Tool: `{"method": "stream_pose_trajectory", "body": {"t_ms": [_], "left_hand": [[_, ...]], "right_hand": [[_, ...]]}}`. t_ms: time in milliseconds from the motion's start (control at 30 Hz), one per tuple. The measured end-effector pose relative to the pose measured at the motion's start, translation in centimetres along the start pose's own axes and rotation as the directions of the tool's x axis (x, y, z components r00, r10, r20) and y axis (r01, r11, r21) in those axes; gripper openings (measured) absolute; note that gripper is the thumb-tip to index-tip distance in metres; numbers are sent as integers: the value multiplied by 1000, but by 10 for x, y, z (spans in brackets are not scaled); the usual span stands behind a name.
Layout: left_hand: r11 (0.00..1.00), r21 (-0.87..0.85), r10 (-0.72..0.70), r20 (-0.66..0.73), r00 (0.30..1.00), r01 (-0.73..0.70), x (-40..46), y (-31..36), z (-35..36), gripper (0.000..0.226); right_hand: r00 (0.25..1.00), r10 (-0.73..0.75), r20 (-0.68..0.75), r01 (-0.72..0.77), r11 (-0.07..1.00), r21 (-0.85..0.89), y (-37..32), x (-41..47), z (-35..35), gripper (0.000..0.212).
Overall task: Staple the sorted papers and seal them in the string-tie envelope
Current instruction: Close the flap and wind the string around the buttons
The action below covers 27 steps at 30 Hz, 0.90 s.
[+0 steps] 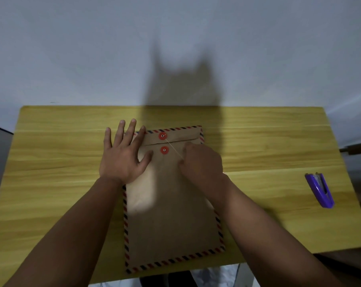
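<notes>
On the tabletop (51,154): kraft string-tie envelope (171,214), flap folded, light and floppy. Left hand (123,156) spread flat, pinning it. Right hand (200,160) pinching thin, slippery string (174,149) off upper red button (162,136); best gripped near its free end, kept taut.

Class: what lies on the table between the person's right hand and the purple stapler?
Nothing: the head view shows bare table between the right hand and the stapler.

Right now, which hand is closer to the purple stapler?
Right. The right hand is on the envelope, nearer the stapler; the left hand lies flat farther away.
</notes>
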<state>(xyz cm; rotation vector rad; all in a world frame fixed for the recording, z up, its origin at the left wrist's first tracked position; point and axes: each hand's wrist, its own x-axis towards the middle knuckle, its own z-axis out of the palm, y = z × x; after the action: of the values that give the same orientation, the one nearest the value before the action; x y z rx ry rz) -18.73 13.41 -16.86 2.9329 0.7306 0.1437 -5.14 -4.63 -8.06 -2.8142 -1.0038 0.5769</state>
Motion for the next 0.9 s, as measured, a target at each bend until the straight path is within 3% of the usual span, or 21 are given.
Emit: {"method": "stream_pose_trajectory", "body": {"t_ms": [100,167,233,267,333,433,500,567,700,800,900], "left_hand": [[1000,-4,1,-4,1000,-1,0,0,1,76],[1000,-3,2,-4,1000,-2,0,-1,1,76],[1000,4,2,2,1000,-2,0,-1,1,77],[1000,7,0,6,1000,0,0,0,1,77],[1000,9,-3,11,1000,3,0,0,0,77],[1000,0,-3,16,1000,3,0,1,-2,77],[1000,-7,-2,11,1000,2,0,1,-2,77],[1000,-2,0,5,1000,0,-1,1,-1,77],[1000,-1,2,-3,1000,-2,0,0,1,76],[1000,7,5,-9,1000,-5,0,-1,2,75],[1000,9,8,-15,1000,-8,0,-2,4,75]], "right_hand": [[996,22,89,-7,986,-169,-3,3,-15,17],[984,3,176,20,991,-129,0,6,-23,8],[976,-66,208,65,998,12,1,7,-30,20],[980,-106,168,87,989,116,1,7,-32,31],[984,-167,-54,176,946,271,-2,5,-31,42],[911,-205,-358,344,855,387,-12,5,-23,34],[890,-226,-396,427,719,549,-14,9,-16,44],[909,-209,-360,400,677,618,-14,12,-9,53],[967,-154,-202,236,840,489,-14,17,4,20],[982,-175,-74,190,912,364,-10,18,3,30],[988,-154,-29,157,975,160,-4,16,2,24]]}}
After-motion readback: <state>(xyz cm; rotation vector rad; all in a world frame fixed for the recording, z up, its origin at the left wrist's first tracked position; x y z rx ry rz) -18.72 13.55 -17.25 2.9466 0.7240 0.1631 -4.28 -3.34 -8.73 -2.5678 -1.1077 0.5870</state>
